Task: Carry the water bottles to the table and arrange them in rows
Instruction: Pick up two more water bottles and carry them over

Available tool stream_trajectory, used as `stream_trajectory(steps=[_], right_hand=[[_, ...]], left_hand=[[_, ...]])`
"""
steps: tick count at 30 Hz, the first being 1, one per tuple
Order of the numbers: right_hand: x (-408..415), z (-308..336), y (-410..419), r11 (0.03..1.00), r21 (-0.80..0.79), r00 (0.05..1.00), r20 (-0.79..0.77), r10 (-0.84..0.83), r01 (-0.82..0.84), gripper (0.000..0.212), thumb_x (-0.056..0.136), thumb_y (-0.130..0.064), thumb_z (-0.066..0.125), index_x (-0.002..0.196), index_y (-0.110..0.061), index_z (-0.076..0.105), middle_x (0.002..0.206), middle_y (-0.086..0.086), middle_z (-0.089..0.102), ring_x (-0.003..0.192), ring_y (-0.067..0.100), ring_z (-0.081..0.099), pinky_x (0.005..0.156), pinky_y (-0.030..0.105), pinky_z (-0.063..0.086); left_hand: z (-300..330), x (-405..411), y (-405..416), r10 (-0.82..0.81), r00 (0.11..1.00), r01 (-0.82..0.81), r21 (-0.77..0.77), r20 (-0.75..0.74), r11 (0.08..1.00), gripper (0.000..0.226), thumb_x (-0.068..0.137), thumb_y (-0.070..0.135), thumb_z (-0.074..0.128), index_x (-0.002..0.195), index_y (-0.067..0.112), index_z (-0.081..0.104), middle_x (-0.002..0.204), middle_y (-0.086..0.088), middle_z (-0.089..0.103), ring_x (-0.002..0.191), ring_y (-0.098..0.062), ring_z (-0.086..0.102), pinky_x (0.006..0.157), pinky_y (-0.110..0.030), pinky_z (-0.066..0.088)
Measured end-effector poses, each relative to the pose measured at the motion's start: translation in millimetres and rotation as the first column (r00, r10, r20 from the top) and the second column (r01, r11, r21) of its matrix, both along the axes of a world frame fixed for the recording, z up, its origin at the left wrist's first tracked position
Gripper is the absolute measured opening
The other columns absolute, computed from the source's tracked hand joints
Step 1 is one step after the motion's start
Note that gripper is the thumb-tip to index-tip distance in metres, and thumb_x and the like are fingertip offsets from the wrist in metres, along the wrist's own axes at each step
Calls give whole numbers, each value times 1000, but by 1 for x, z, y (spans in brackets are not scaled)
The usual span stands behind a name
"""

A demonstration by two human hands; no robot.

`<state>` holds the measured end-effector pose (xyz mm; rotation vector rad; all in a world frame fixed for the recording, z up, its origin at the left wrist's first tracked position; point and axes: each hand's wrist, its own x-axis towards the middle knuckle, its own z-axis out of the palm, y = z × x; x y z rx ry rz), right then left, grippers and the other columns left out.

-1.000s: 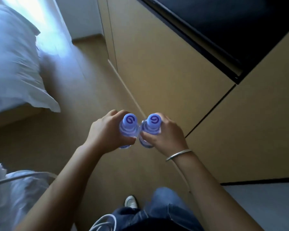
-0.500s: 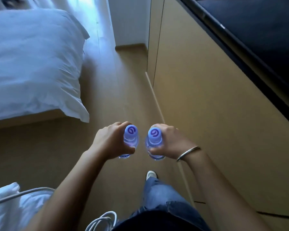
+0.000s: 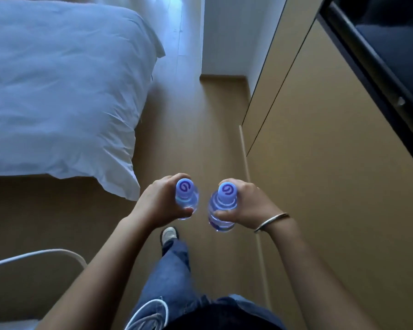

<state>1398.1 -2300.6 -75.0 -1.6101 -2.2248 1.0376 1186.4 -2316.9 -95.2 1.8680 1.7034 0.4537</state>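
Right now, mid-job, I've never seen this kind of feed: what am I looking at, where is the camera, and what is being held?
There is no machine here. One wide-angle camera sits on a person's head and looks down at their own arms. The left hand has its fingers curled round one water bottle; the right hand, with a bangle on the wrist, grips a second bottle. Both bottles are upright, caps towards the camera, a small gap between them. Below is a wooden floor, with a white bed on the left and tan cabinets on the right. No table is in view.

Bottle bodies (image 3: 221, 217) mostly behind each hand (image 3: 247, 206); bed (image 3: 57, 91) cut off left.
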Motion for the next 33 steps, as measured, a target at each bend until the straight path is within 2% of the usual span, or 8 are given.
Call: stream_trajectory(steps=[3,8,13,16,21,27,30,33], right_hand=[[-28,-2,64,999,5,998,-32,-50,50,34,64,-27,77,84,-31,50,83,-8,57,76,16,55,72,29,47],[-81,5,162,988,58,989,-39,-142,144,36,64,-25,78,93,-16,59,89,1,63,81,22,59,75,36,50],[-117,11,240,978,54,977,-83,-198,203,38,61,-25,80,93,-17,60,90,-1,64,83,21,60,77,34,49],[-132,12,282,983,34,980,-84,-178,181,36,62,-27,79,91,-21,59,86,-4,62,79,18,59,73,30,48],[-146,9,364,986,-5,979,-110,-169,170,34,63,-28,79,90,-20,59,85,-4,63,79,18,60,73,31,50],[-148,-2,497,993,11,987,-105,-119,120,39,64,-25,79,97,-19,60,91,-3,63,86,20,61,80,34,50],[-147,-1,576,995,29,991,-95,-95,98,38,64,-26,79,95,-21,59,89,-4,62,84,20,60,77,32,49],[-150,6,647,995,76,993,-102,-56,64,35,64,-29,79,88,-24,54,84,-6,58,77,18,57,71,31,49]], left_hand=[[-6,-31,64,12,999,-12,4,53,1000,53,55,25,83,103,24,60,92,5,67,83,-18,62,75,-33,52],[4,-85,172,-62,997,61,35,37,998,48,56,25,81,100,23,61,87,5,68,79,-19,63,72,-34,52],[13,-120,259,-90,995,86,68,48,994,51,54,24,82,100,21,61,88,5,69,79,-19,64,71,-34,54],[9,-130,303,-90,993,86,51,81,995,53,52,23,82,101,22,61,87,5,69,78,-18,64,72,-36,54],[1,-140,381,-136,988,135,18,76,991,49,54,24,81,99,21,62,85,5,69,77,-19,65,69,-36,55],[-1,-142,515,-140,985,140,2,97,990,44,54,25,81,95,22,64,82,8,69,76,-15,65,66,-23,51],[6,-141,591,-121,989,119,24,83,993,45,53,24,80,95,22,64,82,6,69,76,-19,65,68,-33,55],[15,-145,652,-73,992,66,63,107,996,47,52,24,82,94,20,64,83,4,69,76,-21,65,69,-37,55]])
